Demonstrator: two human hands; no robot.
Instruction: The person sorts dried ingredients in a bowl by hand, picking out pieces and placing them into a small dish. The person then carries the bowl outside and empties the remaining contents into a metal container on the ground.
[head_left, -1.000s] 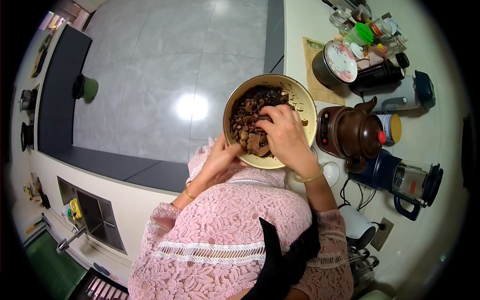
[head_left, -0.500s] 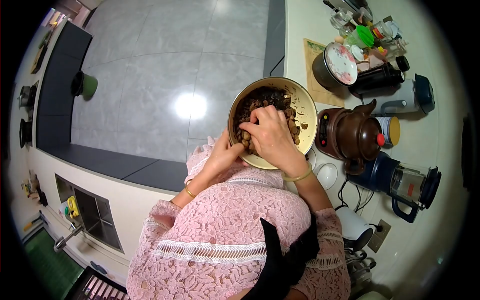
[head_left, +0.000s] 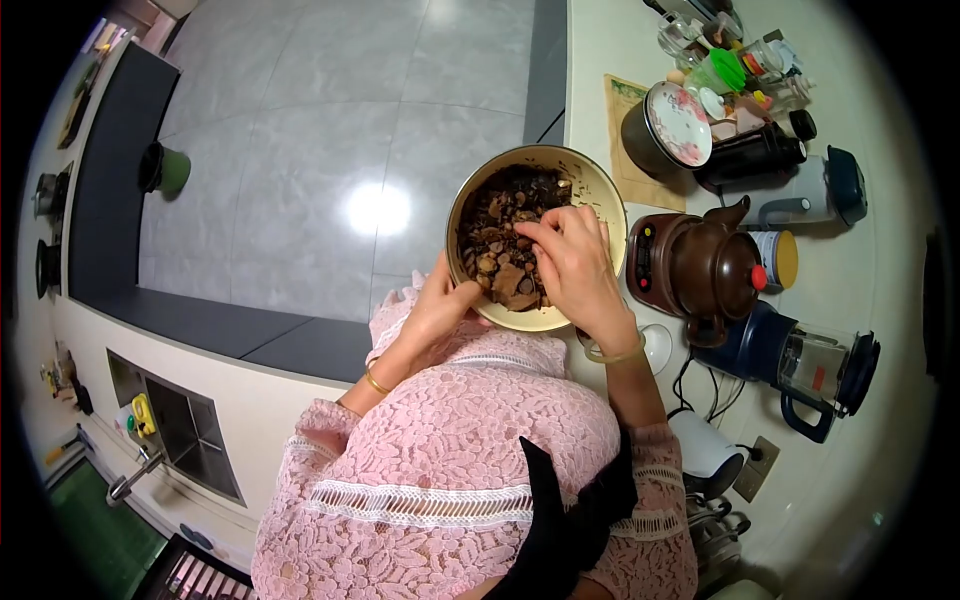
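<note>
A cream-coloured bowl [head_left: 600,200] with a dark rim is tilted in front of my body. Brown dried pieces [head_left: 512,285], slices and small dark bits like dried herbs, lie inside it. My left hand [head_left: 436,308] is wrapped round the near left side of the bowl, its thumb over the rim. Inside the bowl, over the right part of the pieces, is my right hand [head_left: 580,265]. Its thumb and fingertips are pinched together among the pieces; what is between them is too small to make out.
On the counter to the right stand a brown teapot [head_left: 715,268] on its heating base, a lidded pot [head_left: 668,128] on a mat, a blender [head_left: 800,370] and a small white bowl [head_left: 655,347]. Jars crowd the far end. A sink [head_left: 190,425] is at left.
My right hand has moved right and up off the middle of the pieces, uncovering more of them. The bowl has shifted slightly left and up with my left hand still on it.
</note>
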